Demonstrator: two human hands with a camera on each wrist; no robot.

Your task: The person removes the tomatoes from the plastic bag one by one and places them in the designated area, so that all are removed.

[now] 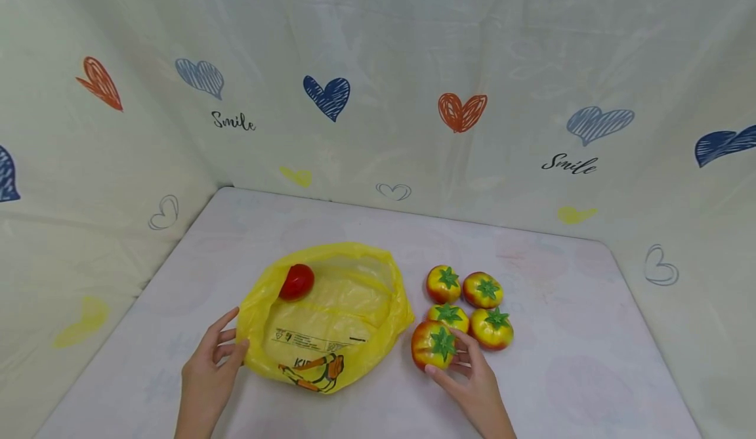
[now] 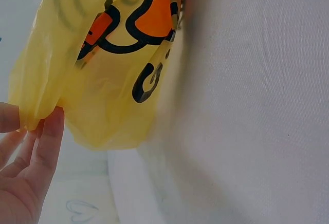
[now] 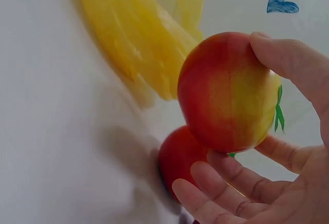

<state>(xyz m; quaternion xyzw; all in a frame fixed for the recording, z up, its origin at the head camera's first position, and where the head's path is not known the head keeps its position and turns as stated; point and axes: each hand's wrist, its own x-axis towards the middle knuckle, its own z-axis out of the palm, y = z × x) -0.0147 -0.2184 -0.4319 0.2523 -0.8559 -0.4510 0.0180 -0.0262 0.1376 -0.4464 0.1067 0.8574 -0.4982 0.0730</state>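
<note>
A yellow plastic bag (image 1: 321, 314) lies with its mouth spread toward me, and a red round fruit (image 1: 297, 281) shows inside it. At the bag's left rim my left hand (image 1: 212, 363) pinches the film between thumb and fingers; the left wrist view shows the gathered bag edge (image 2: 41, 100) there. My right hand (image 1: 469, 376) holds a red-yellow toy tomato (image 1: 430, 344) with a green leafy top, raised above the table to the right of the bag. In the right wrist view, thumb and fingertips grip that tomato (image 3: 226, 93) from its sides.
Several similar toy tomatoes (image 1: 487, 289) sit in a cluster just beyond my right hand. The pale table (image 1: 567, 334) has a rounded far corner. A white curtain (image 1: 384, 52) printed with hearts and lettering hangs behind and beside it.
</note>
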